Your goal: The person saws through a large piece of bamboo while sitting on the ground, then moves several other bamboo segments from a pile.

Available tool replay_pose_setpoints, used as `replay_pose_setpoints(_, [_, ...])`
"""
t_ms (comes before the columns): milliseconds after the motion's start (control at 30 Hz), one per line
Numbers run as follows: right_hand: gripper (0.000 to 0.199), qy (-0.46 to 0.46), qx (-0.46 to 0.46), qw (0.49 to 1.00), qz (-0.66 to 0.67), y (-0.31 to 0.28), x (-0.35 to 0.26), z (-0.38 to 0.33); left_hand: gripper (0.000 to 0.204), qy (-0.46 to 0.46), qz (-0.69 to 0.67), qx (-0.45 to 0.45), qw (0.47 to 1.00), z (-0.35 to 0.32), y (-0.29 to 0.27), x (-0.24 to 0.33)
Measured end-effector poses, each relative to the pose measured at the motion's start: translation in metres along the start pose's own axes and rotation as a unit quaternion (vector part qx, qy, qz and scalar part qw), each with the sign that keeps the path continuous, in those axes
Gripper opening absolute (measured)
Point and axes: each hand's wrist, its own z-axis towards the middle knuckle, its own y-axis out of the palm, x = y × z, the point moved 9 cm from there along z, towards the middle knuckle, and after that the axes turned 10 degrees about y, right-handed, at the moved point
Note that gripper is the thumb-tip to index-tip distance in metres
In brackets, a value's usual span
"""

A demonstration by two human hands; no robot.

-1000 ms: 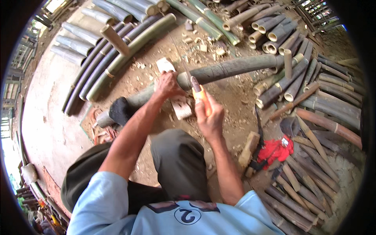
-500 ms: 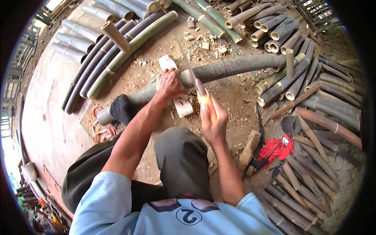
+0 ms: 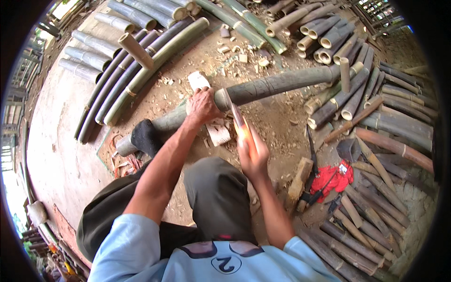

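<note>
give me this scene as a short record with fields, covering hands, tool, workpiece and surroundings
left hand: on the bamboo pole
right hand: grips the saw by its orange handle
saw blade: across the pole, just right of the left hand
under the pole: white block
over pole's left part: dark-socked foot
right side: red cloth, cut bamboo pieces
scattered: wood chips

Grey-grn bamboo pole (image 3: 282,85), lying diag., pale band nr mid; orange-hndl saw (image 3: 238,119) tilted, across pole by band.
</note>
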Motion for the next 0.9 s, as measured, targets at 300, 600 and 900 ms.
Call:
replay_pose_setpoints(300, [0.045,-0.029,0.031,0.999,0.013,-0.032,0.010,-0.048,0.070,-0.033,-0.013,-0.001,0.999,-0.004,-0.006,0.005])
replay_pose_setpoints(600, [0.048,-0.005,-0.003,1.000,-0.013,-0.065,0.001,-0.128,0.073,-0.038,0.008,-0.035,0.999,-0.010,0.008,-0.015])
replay_pose_setpoints(900, [0.031,0.000,0.026,1.000,-0.014,-0.003,-0.031,0.034,0.076,-0.100,-0.035,-0.053,0.993,0.000,0.003,-0.007])
